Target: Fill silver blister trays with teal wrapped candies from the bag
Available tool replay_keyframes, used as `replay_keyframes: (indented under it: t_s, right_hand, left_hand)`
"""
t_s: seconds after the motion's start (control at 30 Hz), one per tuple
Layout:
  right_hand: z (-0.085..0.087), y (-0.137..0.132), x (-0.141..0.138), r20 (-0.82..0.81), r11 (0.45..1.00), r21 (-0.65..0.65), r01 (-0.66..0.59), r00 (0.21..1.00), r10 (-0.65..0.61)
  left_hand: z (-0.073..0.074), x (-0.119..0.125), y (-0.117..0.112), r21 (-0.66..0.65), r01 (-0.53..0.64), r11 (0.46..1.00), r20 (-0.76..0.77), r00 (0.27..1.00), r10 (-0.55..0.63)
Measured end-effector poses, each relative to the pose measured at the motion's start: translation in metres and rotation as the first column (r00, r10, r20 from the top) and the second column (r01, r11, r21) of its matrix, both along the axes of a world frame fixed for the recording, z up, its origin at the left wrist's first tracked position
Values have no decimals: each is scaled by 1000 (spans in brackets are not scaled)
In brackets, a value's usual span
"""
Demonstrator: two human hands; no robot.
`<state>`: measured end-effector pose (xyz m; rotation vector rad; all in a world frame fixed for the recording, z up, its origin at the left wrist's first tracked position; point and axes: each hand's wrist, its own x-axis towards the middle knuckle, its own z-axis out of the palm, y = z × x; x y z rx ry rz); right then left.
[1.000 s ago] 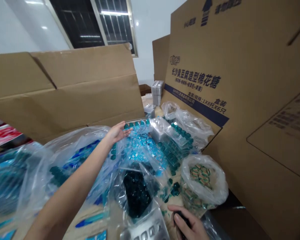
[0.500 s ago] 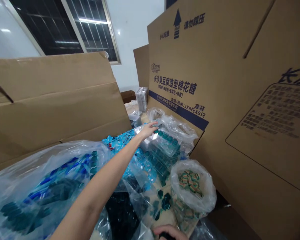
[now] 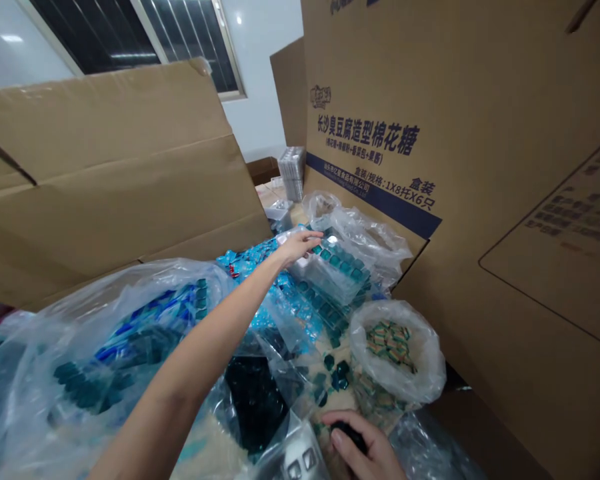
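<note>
Reaching forward, the left grip point(image 3: 298, 248) rests open with its fingers on the near end of a clear plastic tray point(image 3: 337, 275) of teal sweets point(image 3: 336, 261), the tray's long axis running rightward, while the right grip point(image 3: 360, 448) clenches a small dark object point(image 3: 349, 433).

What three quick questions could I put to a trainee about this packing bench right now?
1. Which hand is at the clear plastic tray of teal pieces?
2. True or false: the right hand is empty.
3. What colour is the band printed across the cardboard carton?

Key:
1. The left hand.
2. False: it holds a dark object.
3. Dark blue.
</note>
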<state>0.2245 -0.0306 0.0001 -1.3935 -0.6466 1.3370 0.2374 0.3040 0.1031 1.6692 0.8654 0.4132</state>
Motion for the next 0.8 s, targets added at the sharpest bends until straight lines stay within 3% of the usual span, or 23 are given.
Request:
replay_keyframes:
  t_s: [0.23,0.4,0.57,0.67,0.8]
  right_hand:
    - [-1,-3,-5,-42,999,-23,34,999,-35]
    - [0,0,-8,-56,999,1,48,997,-48]
    - [-6,1,-9,-90,999,38,34,995,-31]
    - [-6,-1,-6,-203,996,80,37,979,-20]
    - [10,1,-7,-403,993,108,41,915,7]
  left_hand:
    - [8,-53,3,-88,-9,996,70,997,16]
    - [-15,-80,-5,-89,39,995,-92,995,-47]
    - [-38,-67,-11,41,69,997,-254,965,-56]
    - [-28,-58,-13,173,84,981,-271,962,-34]
    - [8,-79,-40,327,69,942,-208,978,1]
